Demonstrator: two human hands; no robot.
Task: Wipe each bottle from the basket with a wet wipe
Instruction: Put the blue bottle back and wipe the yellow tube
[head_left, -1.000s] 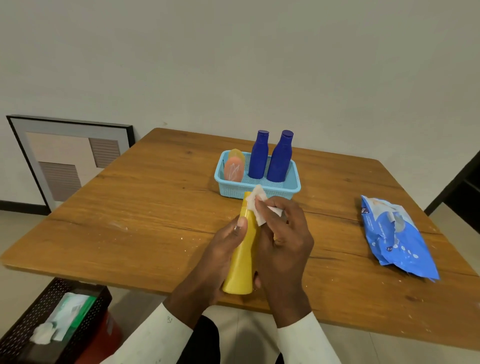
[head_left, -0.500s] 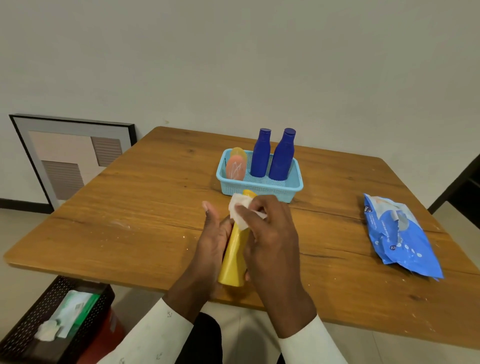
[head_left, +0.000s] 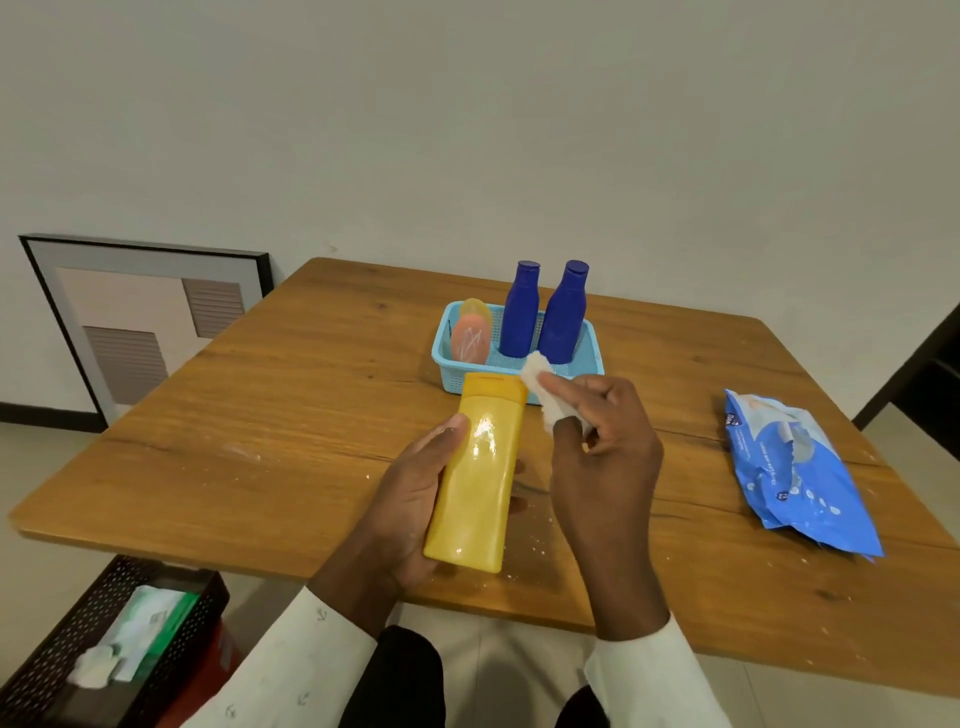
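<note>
My left hand (head_left: 410, 499) grips a flat yellow bottle (head_left: 475, 478) from below and the left, cap pointing away from me, its broad face up and glossy. Just right of the cap, my right hand (head_left: 605, 457) pinches a crumpled white wet wipe (head_left: 543, 387), which touches the bottle's upper right edge. Behind them a light blue basket (head_left: 457, 376) holds two upright dark blue bottles (head_left: 519, 312) (head_left: 563, 314) and an orange-pink bottle (head_left: 470, 338) with a yellowish one partly hidden behind it.
A blue pack of wet wipes (head_left: 795, 467) lies on the wooden table (head_left: 260, 415) to the right. A black perforated bin (head_left: 78, 644) with used wipes stands on the floor at lower left. A framed picture (head_left: 140, 317) leans on the wall.
My left hand has turned the yellow bottle so its broad face is up. My right hand with the wipe has come off the bottle's top and shifted to its right side.
</note>
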